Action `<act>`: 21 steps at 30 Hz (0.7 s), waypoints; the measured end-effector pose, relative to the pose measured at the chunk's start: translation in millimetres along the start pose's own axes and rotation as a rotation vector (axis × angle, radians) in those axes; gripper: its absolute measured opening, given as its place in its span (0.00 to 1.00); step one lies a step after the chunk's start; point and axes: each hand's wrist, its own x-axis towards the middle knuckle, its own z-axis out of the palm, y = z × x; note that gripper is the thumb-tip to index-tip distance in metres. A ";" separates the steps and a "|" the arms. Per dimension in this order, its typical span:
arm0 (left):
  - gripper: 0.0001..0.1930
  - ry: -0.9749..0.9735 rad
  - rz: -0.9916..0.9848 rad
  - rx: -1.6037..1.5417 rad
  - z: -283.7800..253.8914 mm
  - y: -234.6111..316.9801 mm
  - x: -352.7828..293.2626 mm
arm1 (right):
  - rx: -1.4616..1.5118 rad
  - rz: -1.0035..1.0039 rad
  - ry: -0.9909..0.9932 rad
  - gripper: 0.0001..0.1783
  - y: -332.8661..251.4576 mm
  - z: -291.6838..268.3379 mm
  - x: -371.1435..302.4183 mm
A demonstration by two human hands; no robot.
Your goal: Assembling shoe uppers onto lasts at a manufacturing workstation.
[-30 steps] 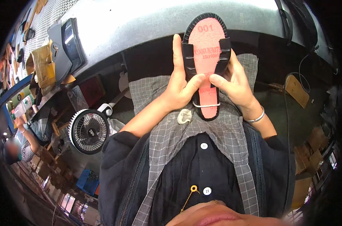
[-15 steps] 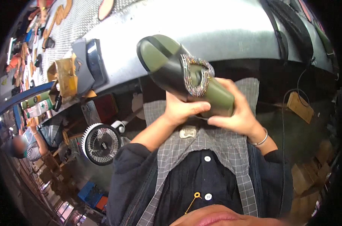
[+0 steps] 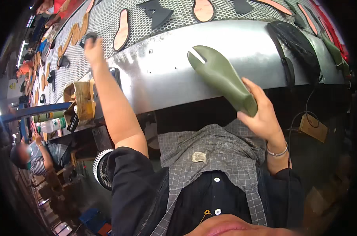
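My right hand (image 3: 263,116) grips a green shoe last (image 3: 225,76) by its heel end, over the near edge of the metal bench. The last is bare, and a slot splits its toe end, which points away to the left. My left arm reaches far out to the left over the mesh surface. At its end my left hand (image 3: 94,53) is closed on a small dark shoe upper (image 3: 88,38), partly covered by the fingers and blurred.
Pink-topped insoles (image 3: 122,29) and black pieces (image 3: 156,13) lie on the mesh belt (image 3: 141,37) beyond the metal bench (image 3: 166,84). A black mesh item (image 3: 296,49) lies at right. A cardboard box (image 3: 84,98) and bottle (image 3: 52,125) stand at left, a fan (image 3: 101,169) below. Another person (image 3: 40,155) sits at far left.
The black upper with the beaded ornament is off the last. My left hand has swung from the last out to the far left, while my right hand keeps the last.
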 end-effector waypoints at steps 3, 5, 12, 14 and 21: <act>0.36 -0.201 0.135 1.040 61.2 -6.1 -27.1 | -0.280 0.062 -0.102 0.36 -10.1 -8.6 30.8; 0.34 -0.353 -0.166 1.063 71.0 11.0 -39.9 | -0.277 -0.008 -0.145 0.33 -9.2 -21.6 48.9; 0.13 0.061 -0.131 0.219 70.6 43.4 -49.0 | 0.376 0.105 -0.306 0.27 15.4 2.9 204.5; 0.10 0.143 -0.121 -0.153 79.1 63.3 -81.3 | 0.574 0.301 -0.383 0.29 19.0 26.7 249.7; 0.12 0.241 0.033 -0.269 83.7 57.1 -99.5 | 0.619 0.316 -0.335 0.29 14.0 92.2 315.4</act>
